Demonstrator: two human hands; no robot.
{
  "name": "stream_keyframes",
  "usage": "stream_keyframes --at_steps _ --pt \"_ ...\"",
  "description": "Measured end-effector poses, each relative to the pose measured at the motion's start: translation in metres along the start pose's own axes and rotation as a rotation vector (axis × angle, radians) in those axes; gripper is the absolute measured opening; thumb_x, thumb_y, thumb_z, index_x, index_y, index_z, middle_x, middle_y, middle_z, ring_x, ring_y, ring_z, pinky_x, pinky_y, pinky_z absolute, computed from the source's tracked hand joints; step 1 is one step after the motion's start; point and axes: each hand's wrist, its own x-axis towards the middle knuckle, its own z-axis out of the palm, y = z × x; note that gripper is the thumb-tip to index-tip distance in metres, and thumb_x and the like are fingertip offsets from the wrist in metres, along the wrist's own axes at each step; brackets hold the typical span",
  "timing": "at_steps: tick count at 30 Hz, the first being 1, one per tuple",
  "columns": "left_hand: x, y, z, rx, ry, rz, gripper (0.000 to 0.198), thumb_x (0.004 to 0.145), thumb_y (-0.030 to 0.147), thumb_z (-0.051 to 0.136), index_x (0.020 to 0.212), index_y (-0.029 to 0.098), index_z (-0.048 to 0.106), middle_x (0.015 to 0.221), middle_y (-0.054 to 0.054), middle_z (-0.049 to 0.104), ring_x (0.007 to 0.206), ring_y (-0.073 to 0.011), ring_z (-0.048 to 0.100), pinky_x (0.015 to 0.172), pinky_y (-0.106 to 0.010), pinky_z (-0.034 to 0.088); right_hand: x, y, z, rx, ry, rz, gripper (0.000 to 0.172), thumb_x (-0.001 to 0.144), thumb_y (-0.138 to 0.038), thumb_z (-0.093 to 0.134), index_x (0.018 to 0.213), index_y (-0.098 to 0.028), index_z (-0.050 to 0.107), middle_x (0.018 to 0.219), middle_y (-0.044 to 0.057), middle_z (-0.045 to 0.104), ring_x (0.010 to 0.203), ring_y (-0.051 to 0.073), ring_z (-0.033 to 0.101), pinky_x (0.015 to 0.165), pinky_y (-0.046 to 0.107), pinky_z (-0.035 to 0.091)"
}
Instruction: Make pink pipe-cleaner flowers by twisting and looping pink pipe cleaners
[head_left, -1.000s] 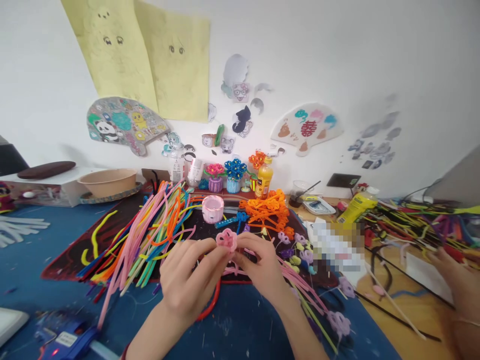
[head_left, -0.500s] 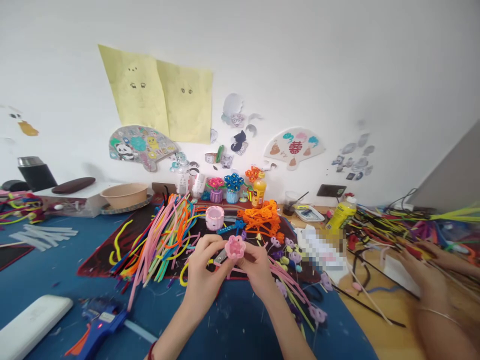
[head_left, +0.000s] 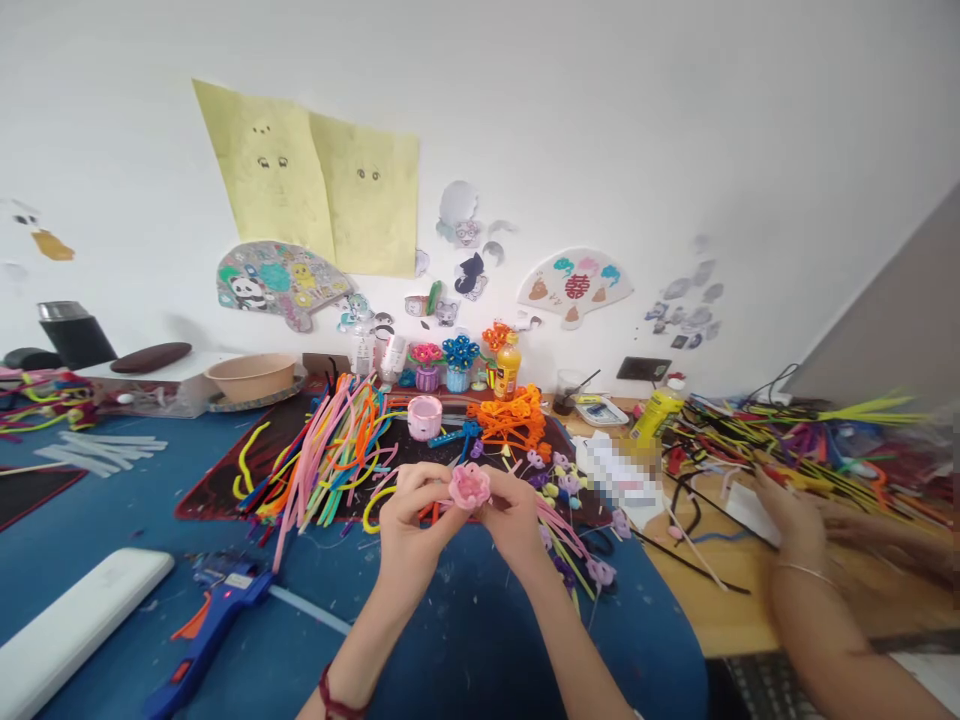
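Between my two hands is a pink pipe-cleaner flower (head_left: 470, 487), its cupped petals turned up toward me. My left hand (head_left: 416, 510) pinches it from the left with thumb and fingers. From the right, my right hand (head_left: 510, 515) closes on its other side; the fingers behind the flower are partly hidden. Just beyond my hands stands a small pink pot (head_left: 425, 418). A bunch of coloured pipe cleaners (head_left: 330, 455) lies to the left of it, and orange pipe-cleaner pieces (head_left: 517, 420) to the right. Purple pipe-cleaner flowers (head_left: 598, 572) lie beside my right wrist.
A blue glue gun (head_left: 217, 630) with a glue stick rests at front left, near a white power bank (head_left: 86, 630). Along the wall stand finished flower pots (head_left: 457, 375) and an orange drink bottle (head_left: 508, 368). Another person's hands (head_left: 795, 520) work at the right.
My view has shifted slightly, and the table's right front edge shows more. The flower stays in both hands, and the tool seen beside it earlier no longer shows. The other person's hands have moved.
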Motion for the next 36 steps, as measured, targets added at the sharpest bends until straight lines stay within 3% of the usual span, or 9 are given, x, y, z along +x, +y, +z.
stream_keyframes --at_steps 8,11,14,16,18,22,28,33,36 --pt "-0.003 0.0 0.001 -0.09 0.035 -0.049 0.014 0.077 0.035 0.07 0.071 0.023 0.074 0.085 -0.005 0.062 0.085 -0.0208 0.055 0.08 -0.039 0.046 -0.007 0.008 0.005 -0.119 0.076 -0.134 0.027 0.084 -0.042 0.062 0.074 -0.02 0.074 0.07 0.004 0.065 0.069 0.019 0.057 0.066 0.03 0.047" --pt "-0.001 -0.006 -0.001 -0.08 0.061 -0.037 0.009 0.076 0.032 0.071 0.072 0.024 0.074 0.084 -0.004 0.063 0.085 -0.0206 0.056 0.08 -0.039 0.047 -0.013 0.007 -0.001 -0.176 0.053 -0.052 0.025 0.082 -0.043 0.065 0.081 -0.02 0.074 0.082 0.006 0.067 0.077 0.02 0.059 0.072 0.031 0.047" --pt "0.001 -0.01 0.001 -0.138 0.09 -0.069 0.009 0.076 0.031 0.071 0.073 0.024 0.073 0.084 -0.003 0.064 0.084 -0.0197 0.058 0.081 -0.038 0.048 -0.024 0.005 -0.004 -0.195 0.261 0.161 0.033 0.073 -0.048 0.073 0.084 -0.017 0.072 0.075 0.004 0.063 0.066 0.017 0.055 0.061 0.028 0.045" --pt "0.003 -0.011 0.005 -0.189 0.094 -0.099 0.01 0.076 0.032 0.07 0.073 0.023 0.073 0.083 -0.003 0.065 0.083 -0.0192 0.059 0.08 -0.037 0.049 -0.032 0.003 -0.003 -0.02 0.326 0.426 0.043 0.076 -0.056 0.066 0.069 -0.014 0.067 0.054 0.0 0.053 0.047 0.012 0.046 0.046 0.024 0.037" --pt "0.003 -0.011 0.011 -0.226 0.071 -0.132 0.012 0.076 0.033 0.07 0.072 0.022 0.073 0.083 -0.004 0.065 0.082 -0.0197 0.059 0.078 -0.036 0.049 -0.037 0.0 0.001 0.351 0.144 0.635 0.055 0.076 -0.066 0.059 0.069 -0.011 0.067 0.052 0.001 0.053 0.041 0.01 0.043 0.039 0.022 0.033" --pt "0.0 -0.014 0.026 -0.204 0.025 -0.157 0.014 0.072 0.034 0.074 0.069 0.021 0.074 0.082 -0.006 0.063 0.084 -0.021 0.056 0.076 -0.034 0.047 -0.034 -0.002 0.008 0.944 0.24 0.728 0.041 0.067 -0.053 0.077 0.075 -0.014 0.066 0.053 -0.005 0.053 0.041 0.004 0.041 0.038 0.015 0.034" --pt "-0.002 -0.024 0.033 -0.118 -0.121 -0.11 0.011 0.077 0.029 0.068 0.078 0.019 0.073 0.089 -0.007 0.065 0.087 -0.0212 0.058 0.076 -0.032 0.047 -0.028 0.015 -0.009 1.148 0.422 0.838 0.018 0.073 -0.008 0.075 0.066 -0.014 0.06 0.053 -0.006 0.054 0.042 0.002 0.046 0.038 0.008 0.04" --pt "0.017 -0.036 0.004 0.411 -0.248 -0.163 0.022 0.082 0.019 0.057 0.1 0.019 0.069 0.092 -0.006 0.068 0.075 -0.0185 0.061 0.07 -0.031 0.047 -0.025 0.022 -0.055 1.179 0.612 0.717 0.017 0.081 -0.002 0.065 0.074 -0.017 0.06 0.059 -0.006 0.058 0.046 0.002 0.052 0.04 0.007 0.047" --pt "0.023 -0.042 -0.011 0.929 -0.371 -0.218 0.023 0.085 0.018 0.051 0.099 0.018 0.069 0.099 -0.008 0.069 0.095 -0.0253 0.063 0.078 -0.035 0.045 -0.018 0.015 -0.075 1.191 0.698 0.709 0.018 0.086 -0.002 0.059 0.074 -0.016 0.059 0.059 -0.005 0.056 0.046 0.001 0.054 0.041 0.005 0.047"
